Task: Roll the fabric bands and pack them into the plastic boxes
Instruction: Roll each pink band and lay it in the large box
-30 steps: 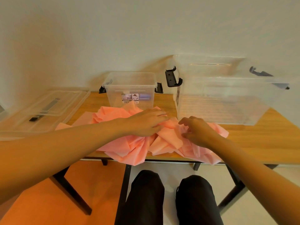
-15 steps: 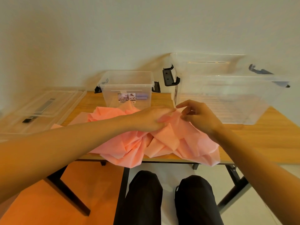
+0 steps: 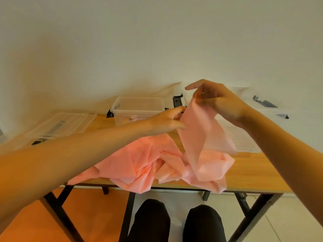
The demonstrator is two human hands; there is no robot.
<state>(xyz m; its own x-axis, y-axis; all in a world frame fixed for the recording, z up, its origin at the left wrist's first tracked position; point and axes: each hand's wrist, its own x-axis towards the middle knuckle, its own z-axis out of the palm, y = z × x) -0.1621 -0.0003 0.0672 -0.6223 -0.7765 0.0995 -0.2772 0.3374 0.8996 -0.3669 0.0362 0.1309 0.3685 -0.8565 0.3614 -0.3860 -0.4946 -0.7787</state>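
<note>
Fabric band point(image 3: 201, 137), pinched in your right hand point(image 3: 220, 103), may drag the pile point(image 3: 139, 163) off the table point(image 3: 253, 168) (grip of your left hand point(image 3: 167, 119) unclear).
</note>
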